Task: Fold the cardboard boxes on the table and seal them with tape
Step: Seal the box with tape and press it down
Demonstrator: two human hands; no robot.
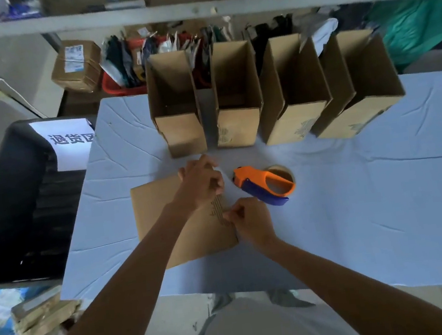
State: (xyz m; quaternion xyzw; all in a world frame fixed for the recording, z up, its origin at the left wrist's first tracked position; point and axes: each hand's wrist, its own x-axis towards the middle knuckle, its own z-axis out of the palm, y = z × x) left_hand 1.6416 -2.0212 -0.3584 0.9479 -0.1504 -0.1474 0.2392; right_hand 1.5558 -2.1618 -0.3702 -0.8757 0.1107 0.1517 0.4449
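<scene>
**Both hands on the flat box, tape beside it**

My left hand (200, 182) and my right hand (250, 221) are both on the flattened brown cardboard box (170, 216), which lies flat on the table (375, 217) directly in front of me. The table is covered in a pale blue, creased cloth. My left hand has its fingers curled round the far part of the box's right edge. My right hand pinches that same edge nearer to me, fingers bent and thumb against the cardboard. A dark printed mark on the box shows between my two hands.

Just to the right of the box lies the orange and blue tape dispenser (261, 187) on its side, with its roll of tan tape (282, 172) towards the far right. It is near my hands but touches neither.

Along the far side of the table stand four upright open cardboard boxes in a row: the first (176, 111), the second (236, 100), the third (294, 95) and the fourth (358, 87), the last two leaning to the right.

To the left of the table sits a black bin (7, 195) with a white printed sign (70, 142) on its far corner. Behind the table is a red basket (116, 88) stuffed with packets.
</scene>
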